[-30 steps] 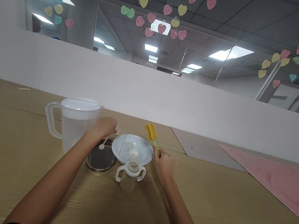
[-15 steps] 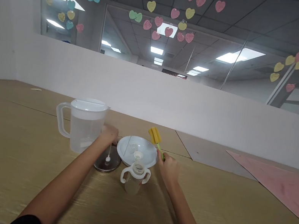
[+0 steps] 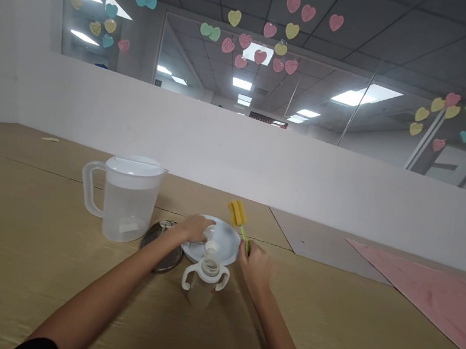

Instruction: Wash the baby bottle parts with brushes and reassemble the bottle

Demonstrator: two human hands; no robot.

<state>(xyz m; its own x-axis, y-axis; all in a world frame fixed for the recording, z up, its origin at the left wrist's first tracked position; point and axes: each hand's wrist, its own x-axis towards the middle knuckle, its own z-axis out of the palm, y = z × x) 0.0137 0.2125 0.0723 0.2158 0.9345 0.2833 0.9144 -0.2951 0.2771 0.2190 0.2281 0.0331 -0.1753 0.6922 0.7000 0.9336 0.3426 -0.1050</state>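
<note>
My left hand (image 3: 195, 228) reaches over the white plate (image 3: 228, 240), its fingers closed at a clear domed cap (image 3: 211, 232); the grip is partly hidden. My right hand (image 3: 256, 266) is closed around the green handle of a sponge brush (image 3: 237, 214), whose yellow head points up and away. Between my forearms stands an uncapped clear baby bottle (image 3: 202, 289) with two white side handles. A small white collar-like piece (image 3: 212, 247) shows just behind its mouth. Left of the plate, a dark round metal tray (image 3: 170, 260) carries a small pale straw piece (image 3: 165, 225).
A clear pitcher with a white lid (image 3: 128, 204) stands at the left, its handle pointing left. A pink cloth or sheet (image 3: 432, 294) lies at the far right, near a grey panel (image 3: 320, 241). A low white wall (image 3: 236, 157) bounds the wooden table behind.
My left hand has let go of the straw piece, which now lies on the metal tray, and moved right to the cap on the plate. My right hand still holds the brush.
</note>
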